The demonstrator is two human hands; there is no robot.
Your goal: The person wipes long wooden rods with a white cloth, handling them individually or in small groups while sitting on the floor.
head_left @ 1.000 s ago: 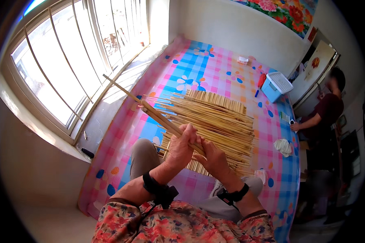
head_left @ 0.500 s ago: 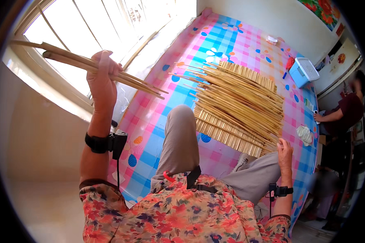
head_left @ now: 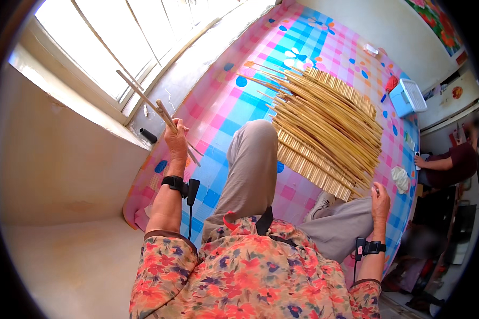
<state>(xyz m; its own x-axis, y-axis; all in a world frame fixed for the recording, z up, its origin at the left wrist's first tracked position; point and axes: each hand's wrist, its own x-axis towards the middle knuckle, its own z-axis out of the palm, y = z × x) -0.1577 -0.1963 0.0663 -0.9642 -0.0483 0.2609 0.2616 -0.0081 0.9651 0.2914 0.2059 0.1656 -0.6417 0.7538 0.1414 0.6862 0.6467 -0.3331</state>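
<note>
Sunlit window panes fill the upper left above a pale wall, and a checked pink-and-blue mat covers the floor. Left hand is raised near the window ledge, its fingers closed around a few long bamboo sticks that slant up toward the glass. Right hand rests low beside the right knee, just at the edge of a big pile of bamboo sticks lying on the mat; whether its fingers grip anything cannot be told. A blue plastic box stands beyond the pile, and another person's arm shows at the right.
</note>
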